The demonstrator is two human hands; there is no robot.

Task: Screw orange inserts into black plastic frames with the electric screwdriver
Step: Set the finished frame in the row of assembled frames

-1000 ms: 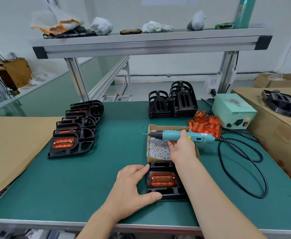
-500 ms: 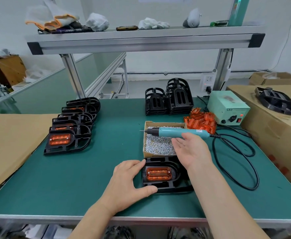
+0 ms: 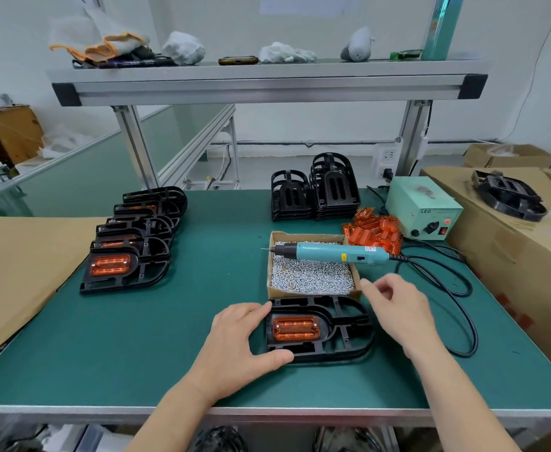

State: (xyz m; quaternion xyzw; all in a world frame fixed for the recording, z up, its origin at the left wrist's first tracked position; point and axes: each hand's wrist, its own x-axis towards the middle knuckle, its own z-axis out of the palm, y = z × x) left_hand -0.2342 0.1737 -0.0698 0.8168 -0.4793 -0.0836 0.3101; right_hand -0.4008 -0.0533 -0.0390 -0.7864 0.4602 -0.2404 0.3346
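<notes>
A black plastic frame (image 3: 342, 340) lies flat near the table's front edge with an orange insert (image 3: 296, 327) seated in it. My left hand (image 3: 241, 344) grips the frame's left end between fingers and thumb. My right hand (image 3: 398, 311) hovers over the frame's right end, fingers loosely bent, holding nothing. The teal electric screwdriver (image 3: 332, 254) rests across the cardboard box of screws (image 3: 310, 277), tip pointing left. Loose orange inserts (image 3: 375, 233) are piled behind the box. Stacked empty black frames (image 3: 316, 190) stand further back.
A row of several finished frames (image 3: 130, 246) overlaps at the left. The screwdriver's green power supply (image 3: 425, 208) sits at the back right, its black cable (image 3: 460, 308) looping on the mat. Cardboard (image 3: 13, 272) borders the left, boxes (image 3: 512, 243) the right. A shelf (image 3: 261, 81) spans overhead.
My right hand has let go of the screwdriver, which now lies on the screw box, and has drawn back toward the frame's right end. My left hand stays on the frame.
</notes>
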